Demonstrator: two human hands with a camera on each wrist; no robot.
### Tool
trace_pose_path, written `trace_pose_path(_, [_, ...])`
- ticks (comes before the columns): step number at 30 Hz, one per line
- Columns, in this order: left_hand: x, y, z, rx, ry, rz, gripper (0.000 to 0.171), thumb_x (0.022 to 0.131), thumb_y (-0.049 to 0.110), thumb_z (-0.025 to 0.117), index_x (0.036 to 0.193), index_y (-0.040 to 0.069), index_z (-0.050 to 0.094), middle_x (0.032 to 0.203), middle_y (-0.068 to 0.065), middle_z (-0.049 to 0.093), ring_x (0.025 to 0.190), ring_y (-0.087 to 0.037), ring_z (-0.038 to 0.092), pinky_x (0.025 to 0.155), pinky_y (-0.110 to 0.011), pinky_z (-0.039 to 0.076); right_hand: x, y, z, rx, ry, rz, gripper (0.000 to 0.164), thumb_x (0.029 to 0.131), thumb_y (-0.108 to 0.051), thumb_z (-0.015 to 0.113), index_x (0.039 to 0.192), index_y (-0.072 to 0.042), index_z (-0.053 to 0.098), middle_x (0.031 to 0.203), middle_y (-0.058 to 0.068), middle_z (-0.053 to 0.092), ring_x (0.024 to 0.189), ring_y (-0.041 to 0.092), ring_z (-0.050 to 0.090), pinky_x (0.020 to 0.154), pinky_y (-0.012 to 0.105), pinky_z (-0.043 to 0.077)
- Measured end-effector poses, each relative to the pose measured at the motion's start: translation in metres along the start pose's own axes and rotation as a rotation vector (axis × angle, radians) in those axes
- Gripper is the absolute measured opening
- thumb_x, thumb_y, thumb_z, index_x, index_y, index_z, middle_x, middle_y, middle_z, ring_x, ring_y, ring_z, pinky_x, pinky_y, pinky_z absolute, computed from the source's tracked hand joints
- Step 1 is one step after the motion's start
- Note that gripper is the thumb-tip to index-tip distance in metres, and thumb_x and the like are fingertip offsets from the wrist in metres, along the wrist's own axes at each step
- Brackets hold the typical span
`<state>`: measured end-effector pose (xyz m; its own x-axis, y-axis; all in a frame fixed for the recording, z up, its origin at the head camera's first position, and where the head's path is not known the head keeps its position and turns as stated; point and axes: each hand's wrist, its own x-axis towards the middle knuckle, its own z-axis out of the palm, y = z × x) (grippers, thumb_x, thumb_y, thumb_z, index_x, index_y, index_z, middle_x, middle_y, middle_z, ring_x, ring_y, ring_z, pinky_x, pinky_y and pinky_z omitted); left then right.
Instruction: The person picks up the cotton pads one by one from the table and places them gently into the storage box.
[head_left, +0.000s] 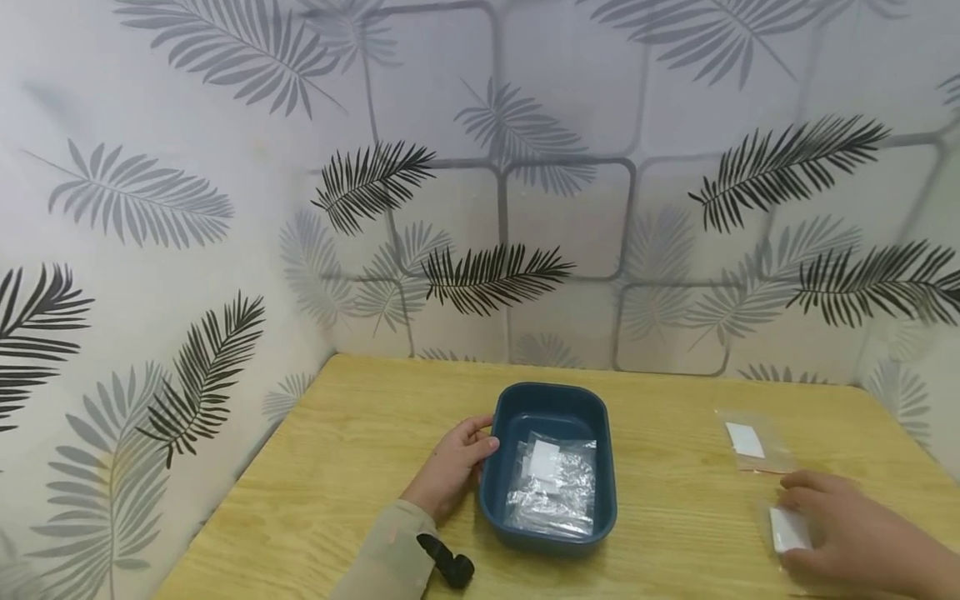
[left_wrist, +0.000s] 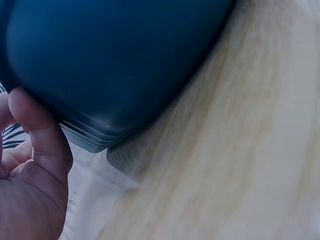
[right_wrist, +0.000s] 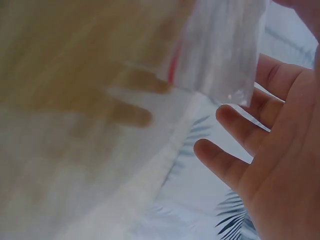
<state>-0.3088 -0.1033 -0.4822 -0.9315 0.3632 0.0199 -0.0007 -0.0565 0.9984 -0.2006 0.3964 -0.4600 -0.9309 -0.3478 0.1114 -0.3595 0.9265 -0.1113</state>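
A dark blue plastic tub [head_left: 547, 542] stands on the table, with several clear zip bags [head_left: 558, 492] lying inside. At its left side my left hand [head_left: 453, 462] grips the rim; the left wrist view shows the thumb [left_wrist: 37, 120] against the tub wall [left_wrist: 115, 65]. Toward the right of the table, my right hand [head_left: 847, 525] holds a clear zip bag [head_left: 790, 531] with a white piece in it. In the right wrist view this bag [right_wrist: 220, 55] hangs between thumb and fingers, its red seal strip showing.
Another clear zip bag [head_left: 745, 440] with a white insert lies on the wooden table [head_left: 675, 433], just beyond my right hand. A black strap [head_left: 447, 562] is on my left sleeve. Leaf-patterned walls [head_left: 562, 217] border the table at the back and left.
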Motion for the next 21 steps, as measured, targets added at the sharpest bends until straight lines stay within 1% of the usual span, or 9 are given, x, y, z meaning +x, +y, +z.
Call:
trace_pose_path(3, [0.002,0.000,0.000,0.002,-0.002,0.002,0.051,0.103,0.011,0.058,0.150,0.000,0.043,0.103,-0.012,0.056,0.071,-0.015,0.051,0.061,-0.024,0.046,0.011,-0.012,-0.003,0.000,0.085,-0.082,0.053,0.065,-0.054,0.090,0.100,-0.020,0.071,0.121,0.009,0.062,0.108,0.033,0.060,0.085,0.052,0.052])
trace_pose_path(6, [0.003,-0.001,0.000,-0.004,0.000,-0.007,0.051,0.103,0.011,0.058,0.150,0.000,0.042,0.102,-0.010,0.056,0.071,-0.015,0.050,0.060,-0.024,0.045,0.024,-0.028,-0.010,0.018,0.177,-0.164,0.050,0.064,-0.051,0.092,0.099,-0.024,0.069,0.122,0.008,0.061,0.109,0.032,0.061,0.085,0.051,0.052])
trace_pose_path(10, [0.002,0.000,0.000,-0.015,0.005,-0.012,0.051,0.103,0.011,0.058,0.150,0.000,0.042,0.102,-0.010,0.056,0.071,-0.015,0.049,0.059,-0.024,0.045,0.041,-0.054,-0.022,0.067,0.190,-0.195,0.044,0.069,-0.048,0.091,0.100,-0.027,0.068,0.126,0.007,0.060,0.114,0.033,0.059,0.085,0.051,0.052])
trace_pose_path(13, [0.002,0.001,0.000,-0.021,0.000,-0.009,0.051,0.103,0.011,0.058,0.150,0.000,0.042,0.103,-0.011,0.056,0.070,-0.014,0.050,0.059,-0.024,0.045,0.052,-0.071,-0.028,0.084,0.180,-0.194,0.040,0.071,-0.049,0.089,0.100,-0.031,0.067,0.129,0.005,0.058,0.115,0.032,0.058,0.085,0.049,0.052])
trace_pose_path(16, [0.002,0.001,0.001,-0.025,-0.002,-0.009,0.051,0.103,0.011,0.058,0.150,0.000,0.042,0.103,-0.012,0.056,0.070,-0.014,0.051,0.059,-0.024,0.045,0.064,-0.085,-0.034,0.116,0.159,-0.191,0.040,0.074,-0.052,0.087,0.102,-0.031,0.068,0.132,0.004,0.057,0.116,0.031,0.057,0.085,0.048,0.052])
trace_pose_path(21, [0.001,0.000,0.002,-0.033,0.000,-0.011,0.052,0.102,0.012,0.060,0.150,-0.001,0.043,0.101,-0.011,0.056,0.069,-0.013,0.051,0.059,-0.024,0.045,0.083,-0.106,-0.042,0.167,0.130,-0.204,0.041,0.077,-0.055,0.083,0.104,-0.029,0.068,0.136,0.006,0.055,0.120,0.033,0.056,0.089,0.048,0.052])
